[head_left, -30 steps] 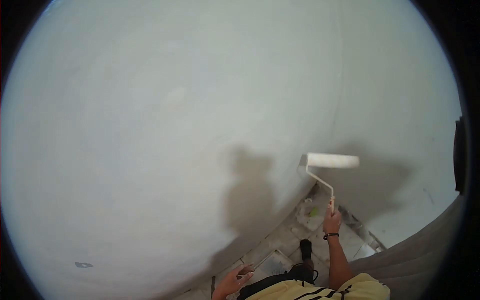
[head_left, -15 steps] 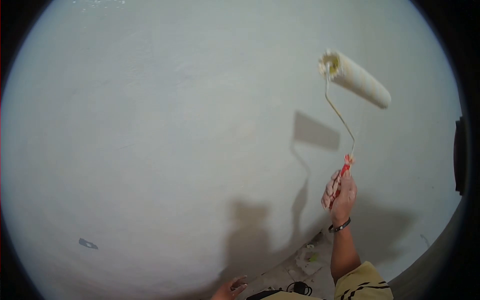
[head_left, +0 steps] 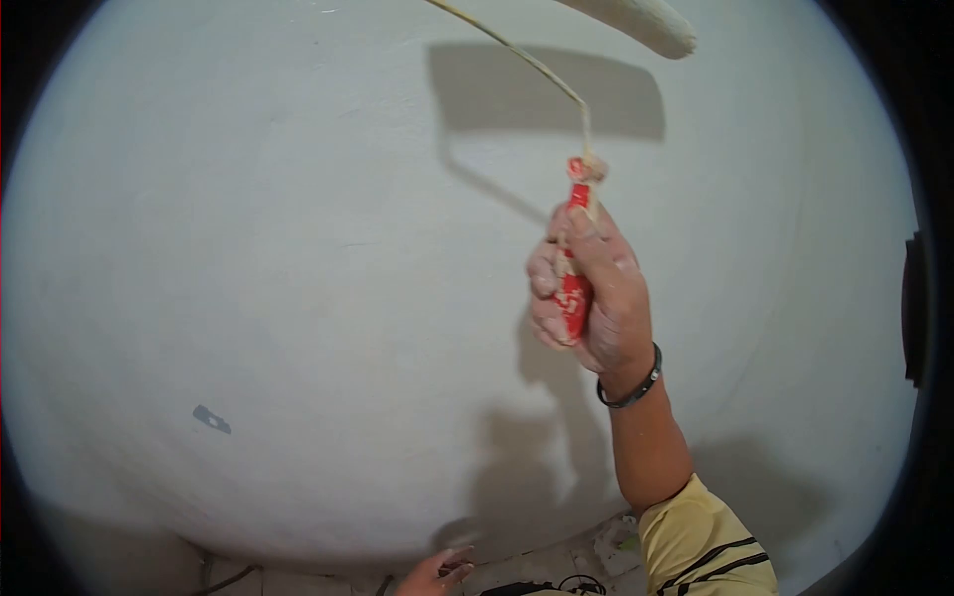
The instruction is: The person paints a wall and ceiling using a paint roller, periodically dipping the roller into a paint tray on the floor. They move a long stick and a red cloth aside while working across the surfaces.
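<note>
My right hand [head_left: 601,288] is wrapped round the red, paint-crusted handle of a paint roller [head_left: 573,298], raised in front of the pale wall [head_left: 298,248]. Its bent wire frame runs up and left out of the picture. At the top edge only the right end of the cream roller sleeve [head_left: 646,28] shows. A dark band circles my right wrist. Low at the bottom edge, my left hand [head_left: 435,576] hangs with nothing in it, its fingers loosely bent and apart.
The roller and my body throw shadows on the wall. At lower left is a grey patch [head_left: 212,419] with a light spot. Along the wall's foot lie a dark cable [head_left: 234,579], a black cord [head_left: 584,581] and a stained pale item [head_left: 618,546]. A dark object [head_left: 912,310] stands at the far right.
My right hand has lifted the roller up and to the left, closer to my view, so most of the sleeve has left the frame. My left hand has shifted slightly left.
</note>
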`<state>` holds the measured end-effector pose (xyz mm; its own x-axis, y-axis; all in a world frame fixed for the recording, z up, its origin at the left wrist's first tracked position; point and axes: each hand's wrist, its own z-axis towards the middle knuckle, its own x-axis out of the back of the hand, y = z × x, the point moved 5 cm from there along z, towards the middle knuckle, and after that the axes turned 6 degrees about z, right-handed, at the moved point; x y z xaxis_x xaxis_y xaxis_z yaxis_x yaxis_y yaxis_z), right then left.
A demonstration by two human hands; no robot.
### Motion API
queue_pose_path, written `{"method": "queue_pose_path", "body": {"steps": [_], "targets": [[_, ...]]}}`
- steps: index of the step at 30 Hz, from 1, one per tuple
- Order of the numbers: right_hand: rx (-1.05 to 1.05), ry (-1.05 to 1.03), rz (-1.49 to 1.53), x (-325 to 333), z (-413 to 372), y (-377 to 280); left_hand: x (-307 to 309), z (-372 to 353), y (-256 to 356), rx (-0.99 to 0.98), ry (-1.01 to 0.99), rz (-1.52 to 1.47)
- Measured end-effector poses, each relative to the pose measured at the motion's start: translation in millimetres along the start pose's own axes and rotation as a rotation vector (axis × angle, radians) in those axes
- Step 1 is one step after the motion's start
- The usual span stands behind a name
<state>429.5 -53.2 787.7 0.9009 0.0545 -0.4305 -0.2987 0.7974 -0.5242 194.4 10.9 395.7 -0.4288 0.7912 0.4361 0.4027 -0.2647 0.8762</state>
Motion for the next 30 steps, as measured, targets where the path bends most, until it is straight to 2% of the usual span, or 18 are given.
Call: {"method": "queue_pose_path", "body": {"steps": [4,10,12,15,17,20,22,27,30], "targets": [[-0.031,-0.08,0.008,-2,6,-2,-20,-10,37,-0.005,0.091,-0.144],[-0.036,-0.038,-0.067,-39,9,-21,-36,-35,71,-0.07,0.202,-0.001],[-0.067,-0.037,-0.088,-47,10,-31,-37,-49,100,-0.089,0.257,0.058],[-0.079,-0.01,-0.145,-48,15,-28,-17,-72,163,-0.218,0.498,0.056],[0.053,0.028,-0.314,-44,19,-26,5,-84,199,-0.331,0.682,0.024],[0.034,0.051,-0.306,-39,21,-18,34,-93,261,-0.468,0.946,-0.08],[-0.023,0.044,-0.301,-41,21,-11,53,-95,295,-0.562,1.065,-0.023],[-0.099,0.005,-0.374,-34,17,16,76,-81,348,-0.669,1.18,-0.016],[-0.136,0.012,-0.475,-24,-14,35,69,-64,345,-0.705,1.118,-0.071]]}}
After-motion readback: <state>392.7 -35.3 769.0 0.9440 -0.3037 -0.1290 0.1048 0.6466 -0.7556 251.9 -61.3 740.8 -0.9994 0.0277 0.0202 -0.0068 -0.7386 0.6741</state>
